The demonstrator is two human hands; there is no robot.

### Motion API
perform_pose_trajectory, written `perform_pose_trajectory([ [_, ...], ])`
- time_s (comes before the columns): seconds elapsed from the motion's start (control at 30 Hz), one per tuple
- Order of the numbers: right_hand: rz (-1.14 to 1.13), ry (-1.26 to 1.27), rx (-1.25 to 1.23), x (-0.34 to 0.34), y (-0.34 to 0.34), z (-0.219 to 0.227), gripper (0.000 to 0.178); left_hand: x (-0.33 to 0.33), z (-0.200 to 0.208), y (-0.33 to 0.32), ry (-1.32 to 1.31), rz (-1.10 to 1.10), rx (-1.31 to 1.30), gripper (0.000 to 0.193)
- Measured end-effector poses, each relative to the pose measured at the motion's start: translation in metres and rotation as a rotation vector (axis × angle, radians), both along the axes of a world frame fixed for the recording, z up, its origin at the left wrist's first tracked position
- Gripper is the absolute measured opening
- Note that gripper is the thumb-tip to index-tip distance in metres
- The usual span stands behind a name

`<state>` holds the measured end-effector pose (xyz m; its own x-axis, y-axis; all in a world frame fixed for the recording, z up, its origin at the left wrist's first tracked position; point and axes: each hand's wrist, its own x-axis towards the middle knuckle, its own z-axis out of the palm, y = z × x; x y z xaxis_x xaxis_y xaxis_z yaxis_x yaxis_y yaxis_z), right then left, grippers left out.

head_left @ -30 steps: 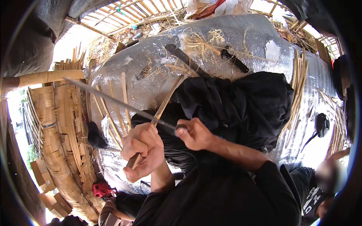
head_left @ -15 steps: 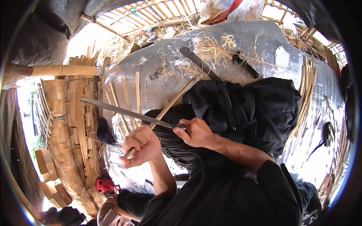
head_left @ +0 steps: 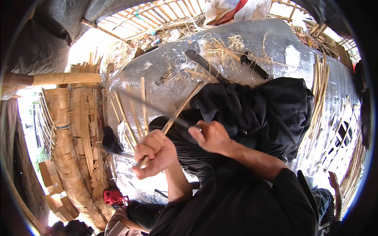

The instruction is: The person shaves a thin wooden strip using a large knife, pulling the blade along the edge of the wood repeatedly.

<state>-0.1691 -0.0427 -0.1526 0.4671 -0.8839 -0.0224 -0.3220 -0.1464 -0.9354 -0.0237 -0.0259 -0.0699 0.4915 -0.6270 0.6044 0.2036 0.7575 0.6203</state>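
Head: slender blade (head_left: 154,108), bamboo strip (head_left: 184,104).

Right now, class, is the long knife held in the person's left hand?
No, the right hand grips the long knife, while the left hand holds a thin bamboo strip.

I wear a matte black cloth top (head_left: 240,200) with short, roomy sleeves. The soft black right sleeve (head_left: 281,182) ends near my elbow, leaving the right forearm (head_left: 258,159) bare down to my bare, five-fingered right grip (head_left: 213,135). My left grip (head_left: 156,152) is a bare hand too. Loose black fabric (head_left: 279,104) covers my legs in deep, soft folds and creases.
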Motion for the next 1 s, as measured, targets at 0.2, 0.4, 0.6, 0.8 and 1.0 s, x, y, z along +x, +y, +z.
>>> perform_pose_trajectory([
  [0.2, 0.034, -0.194, 0.08, -0.015, -0.008, 0.025, 0.036, -0.031, 0.01, -0.029, -0.115, -0.005, 0.002, 0.064],
  [0.4, -0.1, -0.028, 0.144, -0.031, -0.041, -0.031, 0.049, -0.036, 0.019, -0.043, -0.247, -0.126, 0.064, 0.067],
  [0.6, 0.062, -0.28, 0.172, -0.034, -0.038, 0.004, 0.042, -0.041, 0.03, -0.047, -0.342, -0.165, 0.18, 0.069],
  [0.8, -0.008, -0.072, 0.317, -0.031, -0.052, -0.026, 0.057, -0.04, 0.029, -0.045, -0.341, -0.127, 0.131, 0.069],
  [1.0, -0.032, -0.184, 0.239, -0.029, -0.044, -0.028, 0.051, -0.019, 0.029, -0.047, -0.272, -0.206, 0.133, 0.066],
])
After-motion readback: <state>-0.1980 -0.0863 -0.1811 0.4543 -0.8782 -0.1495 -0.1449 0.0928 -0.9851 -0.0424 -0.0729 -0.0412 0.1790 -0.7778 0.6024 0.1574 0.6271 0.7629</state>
